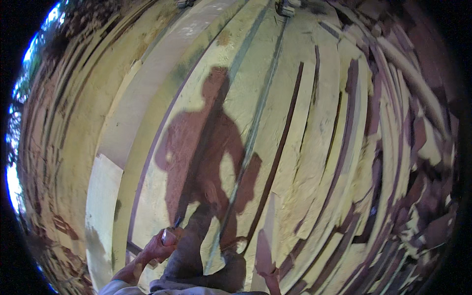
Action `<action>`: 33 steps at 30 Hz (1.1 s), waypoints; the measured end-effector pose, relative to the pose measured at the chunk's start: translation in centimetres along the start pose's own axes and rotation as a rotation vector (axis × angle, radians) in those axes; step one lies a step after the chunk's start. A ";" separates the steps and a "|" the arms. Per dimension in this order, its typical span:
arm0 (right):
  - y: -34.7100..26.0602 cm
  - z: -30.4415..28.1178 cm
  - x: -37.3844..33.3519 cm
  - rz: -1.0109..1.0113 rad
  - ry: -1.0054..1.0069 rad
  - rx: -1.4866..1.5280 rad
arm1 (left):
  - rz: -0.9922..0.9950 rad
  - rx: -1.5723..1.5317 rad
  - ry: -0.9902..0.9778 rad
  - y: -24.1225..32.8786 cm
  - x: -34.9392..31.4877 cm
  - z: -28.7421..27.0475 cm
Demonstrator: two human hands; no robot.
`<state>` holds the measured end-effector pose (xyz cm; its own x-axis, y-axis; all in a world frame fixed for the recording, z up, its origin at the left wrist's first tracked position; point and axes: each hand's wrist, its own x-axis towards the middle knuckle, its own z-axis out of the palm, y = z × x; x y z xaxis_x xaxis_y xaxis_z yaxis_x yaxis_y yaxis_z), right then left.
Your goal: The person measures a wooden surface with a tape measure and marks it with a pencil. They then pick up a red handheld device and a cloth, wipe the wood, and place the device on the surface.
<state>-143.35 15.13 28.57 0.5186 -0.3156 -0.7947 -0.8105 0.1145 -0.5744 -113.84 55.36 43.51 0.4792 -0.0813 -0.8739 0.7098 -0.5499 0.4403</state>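
My left hand (166,242) is closed beside my left thigh. Something glossy and rounded shows at its top and a thin dark tip stands just past the fingers; what it holds I cannot make out. Low on the other side, my right hand (268,276) is shut on a narrow pale wooden board (273,212), which points away from me and is partly shaded. Both of my legs (189,250) stand over long, pale planks (211,44) that run away from me. My shadow (204,132) falls across them.
A wide plank (132,108) lies lengthwise on the left, with a shorter, lighter board (104,196) near it. Several narrow boards with dark gaps fill the right side. A round pole (413,73) and broken wood scraps (437,231) lie beyond. Small metal fittings (285,9) show far ahead.
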 end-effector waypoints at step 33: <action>-99.4 27.0 88.8 -0.446 -0.884 -1.082 | -0.227 -0.940 0.214 58.0 29.2 -7.7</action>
<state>-9.36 1.18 9.80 0.4465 0.5784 -0.6828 -0.1399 -0.7085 -0.6917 -54.72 27.52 45.10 0.2981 0.1468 -0.9432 0.8731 0.3575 0.3316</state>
